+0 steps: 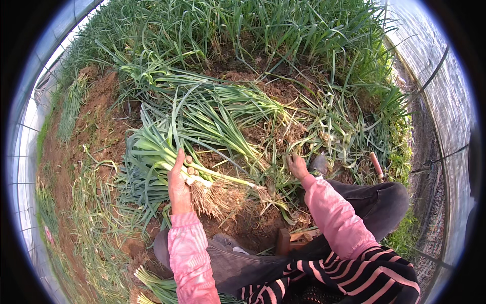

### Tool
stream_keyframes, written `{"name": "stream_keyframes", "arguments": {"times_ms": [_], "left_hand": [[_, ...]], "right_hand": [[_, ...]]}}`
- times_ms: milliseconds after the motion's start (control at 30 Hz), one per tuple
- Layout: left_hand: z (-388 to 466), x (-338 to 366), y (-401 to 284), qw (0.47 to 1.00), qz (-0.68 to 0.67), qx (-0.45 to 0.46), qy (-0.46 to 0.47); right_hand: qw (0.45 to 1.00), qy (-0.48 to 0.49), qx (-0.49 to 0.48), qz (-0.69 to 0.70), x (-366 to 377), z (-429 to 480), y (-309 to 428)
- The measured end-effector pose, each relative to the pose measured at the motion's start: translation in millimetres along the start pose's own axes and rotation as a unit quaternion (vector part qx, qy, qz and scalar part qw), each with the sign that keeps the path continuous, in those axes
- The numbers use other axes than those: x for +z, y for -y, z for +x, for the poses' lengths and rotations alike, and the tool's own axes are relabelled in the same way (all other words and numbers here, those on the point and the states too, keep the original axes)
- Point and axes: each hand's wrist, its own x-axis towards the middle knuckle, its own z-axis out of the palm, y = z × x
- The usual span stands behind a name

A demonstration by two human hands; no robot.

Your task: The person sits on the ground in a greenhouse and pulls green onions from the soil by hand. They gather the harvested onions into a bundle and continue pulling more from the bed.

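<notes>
My left hand (181,182) is closed around a thick bunch of leeks or large green onions (152,152), whose pale stems and brown roots point right. One slimmer stalk (224,176) lies across its fingers, roots outward. My right hand (298,166), its fingertips bent downward, is over loose leaves beside my shoe; whether it grips anything is hidden. Between and beyond the hands, pulled plants (224,133) lie in piles on the soil, with another rooted bundle (265,106) behind them.
Standing green plants (265,22) fill the far side. A wooden-looking handle (376,165) stands up near my right knee. A small wooden stool or crate (288,243) is between my legs. Trimmed leaves (95,212) litter the left ground, another bundle (159,283) lies near, and plastic sheeting (448,95) rises at right.
</notes>
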Motion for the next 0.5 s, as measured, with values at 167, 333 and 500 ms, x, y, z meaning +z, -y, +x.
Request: {"name": "stream_keyframes", "arguments": {"times_ms": [167,333,500], "left_hand": [[3.3,12.2,19.8,0.998,0.047,-0.018,0.037],[-1.9,12.3,21.5,0.997,0.057,0.042,0.028],[-2.8,1.9,14.8,0.999,0.018,0.02,-0.02]], "right_hand": [[0.924,0.162,-0.273,0.212,-25.9,2.2,103.3],[0.828,0.467,-0.103,0.291,-33.2,-39.6,155.7],[0.918,0.131,0.03,0.373,-87.0,-2.9,155.9]]}}
